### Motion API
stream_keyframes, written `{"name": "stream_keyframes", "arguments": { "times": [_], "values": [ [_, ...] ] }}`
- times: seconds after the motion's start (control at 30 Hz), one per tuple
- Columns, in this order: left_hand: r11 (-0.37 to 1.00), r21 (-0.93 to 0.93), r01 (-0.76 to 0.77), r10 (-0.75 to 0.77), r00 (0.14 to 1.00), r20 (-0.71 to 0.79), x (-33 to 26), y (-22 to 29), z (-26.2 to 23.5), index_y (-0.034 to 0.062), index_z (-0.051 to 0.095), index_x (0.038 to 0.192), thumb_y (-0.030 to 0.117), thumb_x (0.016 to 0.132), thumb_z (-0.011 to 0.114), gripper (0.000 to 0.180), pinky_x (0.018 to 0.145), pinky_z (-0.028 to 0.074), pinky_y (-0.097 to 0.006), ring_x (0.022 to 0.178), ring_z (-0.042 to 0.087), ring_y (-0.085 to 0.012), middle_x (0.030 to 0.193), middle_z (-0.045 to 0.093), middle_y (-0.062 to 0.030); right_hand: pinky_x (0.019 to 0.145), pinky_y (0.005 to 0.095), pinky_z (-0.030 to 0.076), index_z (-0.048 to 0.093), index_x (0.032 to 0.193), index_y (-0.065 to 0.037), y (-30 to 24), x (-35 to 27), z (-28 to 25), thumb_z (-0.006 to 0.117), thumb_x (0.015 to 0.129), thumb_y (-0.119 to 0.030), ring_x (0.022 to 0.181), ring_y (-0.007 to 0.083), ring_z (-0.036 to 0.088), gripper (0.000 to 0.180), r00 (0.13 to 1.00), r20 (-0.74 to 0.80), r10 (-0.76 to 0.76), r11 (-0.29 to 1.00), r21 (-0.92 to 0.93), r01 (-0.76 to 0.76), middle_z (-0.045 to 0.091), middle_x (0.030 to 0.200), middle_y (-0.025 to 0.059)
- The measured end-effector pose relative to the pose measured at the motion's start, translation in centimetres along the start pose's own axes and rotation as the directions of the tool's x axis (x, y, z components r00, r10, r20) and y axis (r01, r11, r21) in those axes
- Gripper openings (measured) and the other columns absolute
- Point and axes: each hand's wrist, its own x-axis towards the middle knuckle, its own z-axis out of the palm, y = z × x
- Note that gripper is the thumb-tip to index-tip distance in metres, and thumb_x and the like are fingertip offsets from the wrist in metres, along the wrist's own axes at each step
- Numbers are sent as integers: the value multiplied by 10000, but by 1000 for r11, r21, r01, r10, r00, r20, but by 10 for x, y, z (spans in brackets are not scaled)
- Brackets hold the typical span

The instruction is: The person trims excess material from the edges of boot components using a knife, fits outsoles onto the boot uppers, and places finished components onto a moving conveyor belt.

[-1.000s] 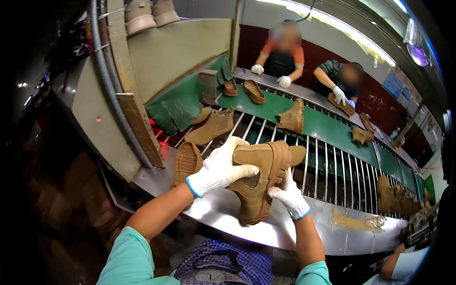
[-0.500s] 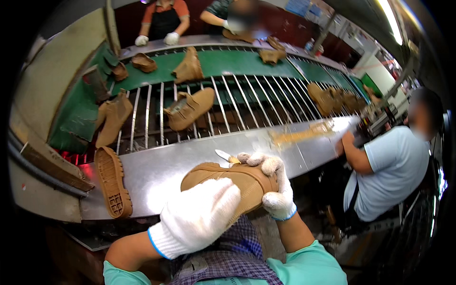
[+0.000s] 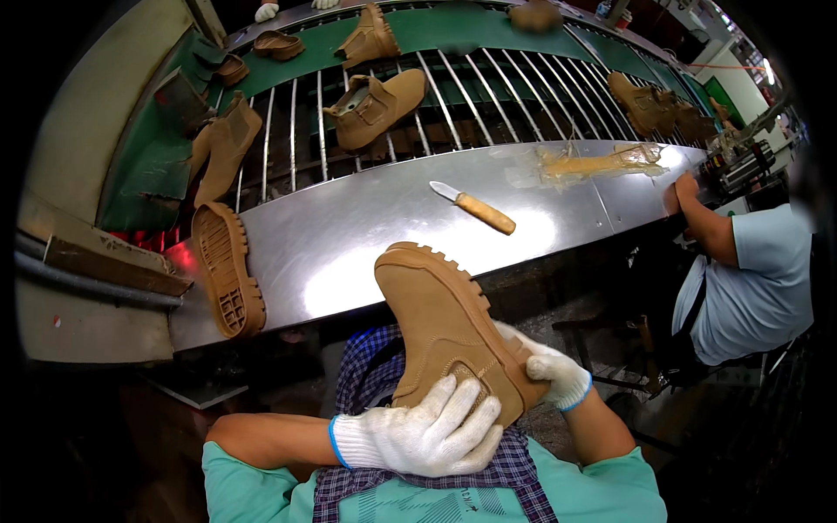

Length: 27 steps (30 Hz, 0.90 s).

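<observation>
A tan ankle boot (image 3: 429, 314) is held tilted in front of my chest, toe pointing up and away, its lugged sole turned to the right. My right hand (image 3: 551, 370), in a white knit glove, grips it at the heel end of the sole; some of those fingers are hidden behind the boot. My left hand (image 3: 432, 429), gloved too, lies across the shaft and ankle with its fingers bent lightly over the side and its thumb out of sight. On the metal bench beyond the boot rests a knife (image 3: 484, 212) with a wooden handle.
At the left, a tan outsole (image 3: 228, 270) leans on the metal bench (image 3: 366, 213). Another boot (image 3: 379, 106) lies on the roller rails, with more boots (image 3: 645, 103) farther right. A green conveyor (image 3: 436, 33) runs behind. A co-worker (image 3: 754, 270) sits at the right.
The boot has come nearer my body and turned from lying sideways to toe-up. My left hand has shifted down onto the shaft. The knife is now fully visible. My view has tilted downward.
</observation>
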Motion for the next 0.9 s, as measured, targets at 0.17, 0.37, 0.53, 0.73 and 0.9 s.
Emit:
{"name": "stream_keyframes", "arguments": {
  "times": [0.17,0.37,0.53,0.73,0.9],
  "values": [
    [997,-46,-66,70,993,96,-5,-3,-13,136,661,1197,332,968,699,304,875,667,-463,1076,738,-341,1206,690,-141,1236,426,405,177,1707,-31,7,34,-10,790,923,-472,1485,285,467,1089,949,158,274,961,-11,-276,430,1632,198],
    [976,121,181,-151,962,-226,-15,-25,-48,193,697,1236,240,922,772,327,949,640,-470,1190,687,-330,1303,676,-92,1187,413,464,359,1631,32,-40,49,24,639,1018,-267,1428,276,537,737,997,-65,39,995,95,-33,504,1591,177],
    [832,91,548,-510,818,-267,-39,-52,-92,50,665,1018,171,618,911,485,817,623,-490,992,683,-390,1079,611,-160,1094,502,552,456,1579,-28,-166,138,-19,480,1057,-695,1319,356,635,848,880,-104,-464,860,185,476,587,1522,213],
    [634,138,761,-650,621,-438,-105,-34,-94,-22,618,1223,122,700,924,623,961,597,-531,1125,682,-458,1274,630,-234,1049,433,551,451,1590,-64,-230,221,-108,670,1040,-466,1327,306,600,716,299,-442,-846,532,-741,409,524,1566,184],
    [287,-23,958,-800,226,-556,-177,-48,-93,-31,597,1355,126,829,852,605,1063,551,-466,1220,669,-433,1384,624,-255,1170,444,463,534,1515,6,-214,306,-9,764,928,-469,1401,353,579,789,659,-16,-752,168,-971,169,607,1474,261]
  ]
}}
